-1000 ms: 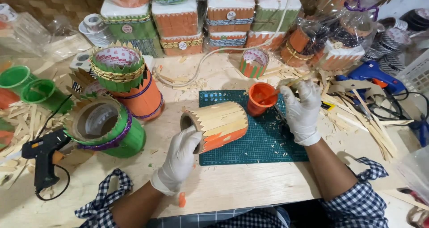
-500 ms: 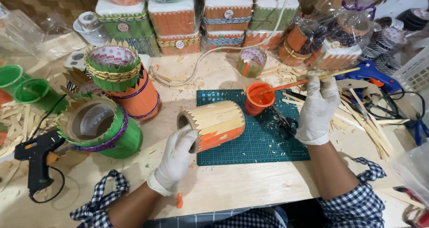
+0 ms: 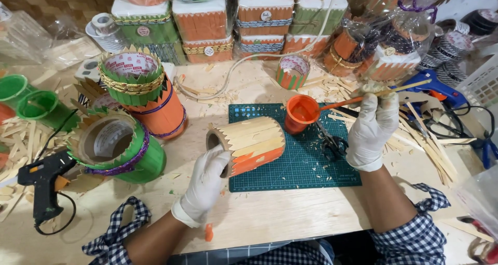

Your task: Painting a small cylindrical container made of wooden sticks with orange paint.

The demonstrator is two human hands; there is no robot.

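STEP: painting stick-clad tube orange | my left hand (image 3: 203, 184) fingers grip tube (image 3: 248, 144) lying on green mat (image 3: 306, 161), table centre | my right hand (image 3: 371, 127) fingers pinch brush (image 3: 363, 96), tip in orange cup (image 3: 300, 112) at 1 o'clock of tube | NEXT: likely needs loaded brush carried to bare sticks.

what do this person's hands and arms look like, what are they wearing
Both the left hand and the right hand wear thin white disposable gloves that end in a rolled cuff at the wrist. The forearms are bare. Above them, sleeves of a dark blue and white checked shirt are pushed up near the elbows. No watch or jewellery shows.
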